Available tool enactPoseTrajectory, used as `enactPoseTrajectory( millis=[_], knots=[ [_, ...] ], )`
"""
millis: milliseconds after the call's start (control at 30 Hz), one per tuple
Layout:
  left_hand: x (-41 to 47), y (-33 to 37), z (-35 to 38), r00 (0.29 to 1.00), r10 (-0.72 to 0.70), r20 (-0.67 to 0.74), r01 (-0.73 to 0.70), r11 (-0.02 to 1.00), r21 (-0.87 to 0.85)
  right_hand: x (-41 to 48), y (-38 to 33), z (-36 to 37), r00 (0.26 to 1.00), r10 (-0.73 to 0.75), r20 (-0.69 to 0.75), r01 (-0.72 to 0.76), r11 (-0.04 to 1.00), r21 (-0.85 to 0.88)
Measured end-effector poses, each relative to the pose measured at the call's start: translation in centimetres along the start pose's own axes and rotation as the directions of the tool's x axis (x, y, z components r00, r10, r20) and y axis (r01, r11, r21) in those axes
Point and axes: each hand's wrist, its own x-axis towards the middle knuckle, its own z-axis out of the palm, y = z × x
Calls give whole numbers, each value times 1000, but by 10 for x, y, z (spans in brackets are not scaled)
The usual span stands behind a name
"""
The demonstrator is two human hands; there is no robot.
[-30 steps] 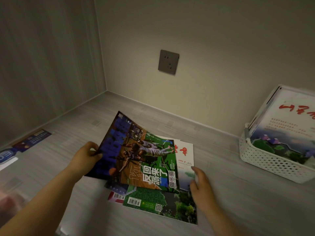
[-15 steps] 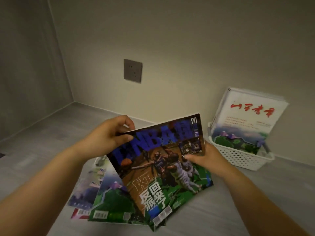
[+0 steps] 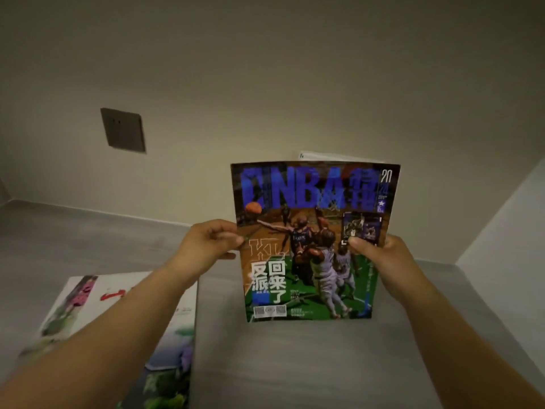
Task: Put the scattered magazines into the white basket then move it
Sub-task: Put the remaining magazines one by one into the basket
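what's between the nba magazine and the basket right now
Nothing visible. Both the left hand and right hand hold the NBA magazine upright; it hides the basket, with only a white magazine's top edge showing behind.

Both forearms bare, entering from lower corners of frame, converging toward centre. Left hand point(image 3: 206, 242) at centre-left: wrist roughly straight, fingers curled, thumb on front of magazine point(image 3: 312, 240), pinching its left edge at mid-height. Right hand point(image 3: 380, 255) at centre-right: thumb pressed on front cover near right edge, remaining fingers hidden behind. Hands level with each other, well apart, one per side edge. Magazine held upright, cover toward camera.
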Motion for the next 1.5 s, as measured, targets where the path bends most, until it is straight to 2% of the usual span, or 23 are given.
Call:
enactPoseTrajectory(
  millis=[200,333,700,1000,1067,1200,1367,1500],
  knots=[
    [64,34,60,978,189,-84,-187,982,28,59,-19,-34,969,-142,-204,152,988,33],
    [101,42,83,962,259,-88,-245,959,145,96,-17,-41,948,-138,-288,171,981,95],
    [142,-23,116,993,109,-54,-93,967,237,129,66,-41,963,64,-262,-39,994,99],
    [159,-58,129,994,56,-91,-25,950,312,136,109,-29,933,193,-303,-153,977,152],
    [162,-61,131,988,81,-128,-32,938,345,141,111,-26,917,146,-371,-128,989,73],
    [167,-68,134,957,177,-230,-67,905,419,148,119,-22,820,103,-562,-138,990,-20],
    [164,-77,135,989,62,-133,2,900,435,141,130,-19,927,66,-369,-121,984,-128],
    [148,-80,125,994,-25,-109,75,874,480,131,127,-18,924,99,-368,-143,985,-94]
  ],
)
